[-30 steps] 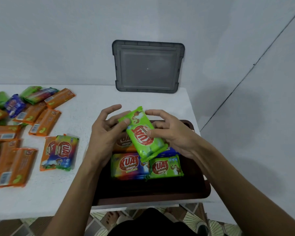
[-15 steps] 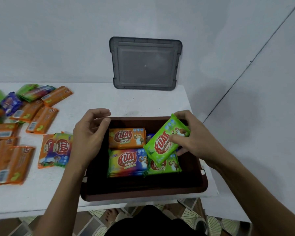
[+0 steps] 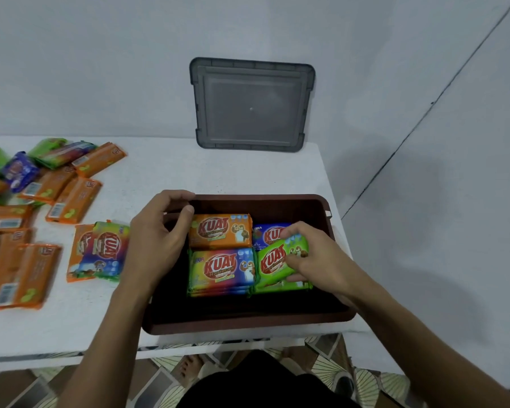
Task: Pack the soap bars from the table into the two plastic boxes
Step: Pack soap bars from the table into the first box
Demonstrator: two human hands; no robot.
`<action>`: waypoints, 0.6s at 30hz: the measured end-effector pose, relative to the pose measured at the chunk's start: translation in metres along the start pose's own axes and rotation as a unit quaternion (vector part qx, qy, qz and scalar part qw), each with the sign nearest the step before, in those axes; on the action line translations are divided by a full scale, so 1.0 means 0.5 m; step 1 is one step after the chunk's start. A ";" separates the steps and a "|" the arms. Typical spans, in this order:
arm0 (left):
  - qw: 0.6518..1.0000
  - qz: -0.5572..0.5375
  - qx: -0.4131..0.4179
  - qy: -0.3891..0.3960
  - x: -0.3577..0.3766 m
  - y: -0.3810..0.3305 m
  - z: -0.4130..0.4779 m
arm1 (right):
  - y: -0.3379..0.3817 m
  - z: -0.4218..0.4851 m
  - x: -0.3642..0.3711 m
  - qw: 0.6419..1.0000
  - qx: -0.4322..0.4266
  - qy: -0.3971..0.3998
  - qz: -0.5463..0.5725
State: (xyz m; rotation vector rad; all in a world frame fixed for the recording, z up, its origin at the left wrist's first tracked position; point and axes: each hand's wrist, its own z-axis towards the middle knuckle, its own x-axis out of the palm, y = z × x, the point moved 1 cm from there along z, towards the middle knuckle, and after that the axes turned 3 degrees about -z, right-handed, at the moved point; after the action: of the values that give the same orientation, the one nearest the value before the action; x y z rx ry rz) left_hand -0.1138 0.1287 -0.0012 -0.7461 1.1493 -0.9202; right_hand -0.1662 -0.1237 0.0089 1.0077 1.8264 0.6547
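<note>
R hand (image 3: 321,257): inside the brown box (image 3: 248,322), fingers clamped on a green soap bar (image 3: 273,262), thumb at its near edge, other fingers over its far end.
Green bar: tilted, lying on the green stack (image 3: 280,286) in the box's front-R corner, touching it.
L hand (image 3: 156,242): at the box's back-L corner, fingers curled over the rim, thumb inside the wall next to the orange bar (image 3: 220,231); it holds the box.
Box contents: orange bar back-L, blue bar (image 3: 265,234) back-R (partly hidden by R hand), multicolour stack (image 3: 223,269) front-L. Front strip of the box floor is bare.
Box pos.: front-R part of the white table (image 3: 189,172), near edge over the table's front.
Loose bars (image 3: 42,213): mostly orange, a few green/blue, spread over the table's L side; one multicolour bar (image 3: 108,250) lies on an orange one just L of the L hand.
Grey plastic panel (image 3: 252,104): leans upright on the wall behind the box; lid or box, can't tell.
</note>
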 end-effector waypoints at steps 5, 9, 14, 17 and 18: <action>0.998 0.055 0.024 -0.008 -0.002 0.005 -0.006 | -0.017 0.006 0.019 0.991 -0.010 -0.011 -0.134; 0.992 0.113 0.055 -0.003 -0.002 0.015 -0.009 | -0.016 0.006 0.021 0.960 -0.031 -0.039 -0.276; 0.991 0.129 0.039 0.006 -0.002 0.027 -0.008 | -0.012 0.007 0.034 0.924 -0.025 -0.039 -0.380; 0.991 0.126 0.047 0.012 -0.004 0.028 -0.007 | -0.012 0.006 0.037 0.913 -0.020 -0.026 -0.406; 0.991 0.126 0.051 0.014 -0.004 0.029 -0.006 | -0.012 0.005 0.038 0.912 -0.018 -0.018 -0.410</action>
State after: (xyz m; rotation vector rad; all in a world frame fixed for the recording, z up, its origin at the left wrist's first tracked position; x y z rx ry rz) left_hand -0.1137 0.1367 -0.0138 -0.4942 1.1815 -0.7717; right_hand -0.1707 -0.1108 -0.0057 0.1547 1.9679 0.1423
